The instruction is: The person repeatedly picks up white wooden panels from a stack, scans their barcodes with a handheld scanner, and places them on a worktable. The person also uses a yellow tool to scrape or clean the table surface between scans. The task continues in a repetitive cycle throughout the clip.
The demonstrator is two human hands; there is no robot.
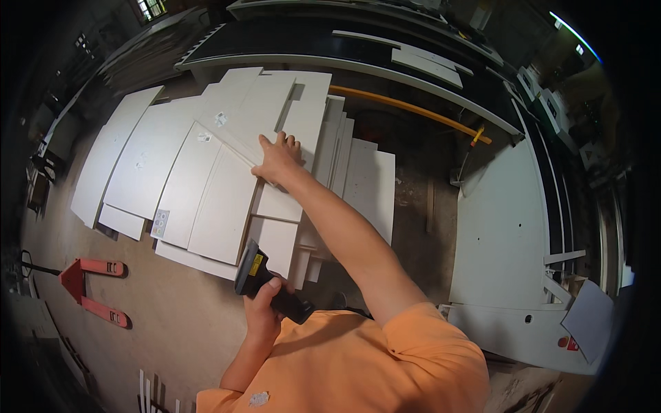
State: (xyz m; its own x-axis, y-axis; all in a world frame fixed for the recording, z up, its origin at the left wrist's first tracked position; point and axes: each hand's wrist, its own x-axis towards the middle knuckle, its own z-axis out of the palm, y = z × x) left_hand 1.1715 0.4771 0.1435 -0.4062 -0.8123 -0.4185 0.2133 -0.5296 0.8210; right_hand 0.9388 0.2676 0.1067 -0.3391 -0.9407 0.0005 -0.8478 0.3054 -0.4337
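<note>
My left hand (263,311), near my body, is wrapped round the grip of a black handheld barcode scanner (252,270). The scanner has a yellow label on its side, and its head points up and away from me over the near edge of the panel pile. Stretched farther out, my right hand (279,162) grips the near end of a narrow white panel (231,144) between thumb and fingers. This panel lies diagonally across the stacked white panels (165,162). Small labels (204,138) show by its far end. My palm hides its near end.
A long machine bed (289,43) with white strips runs behind the pile. An orange bar (406,107) lies along it. On the right stands a pale machine table (499,234). A red pallet jack (82,286) is on the floor at left.
</note>
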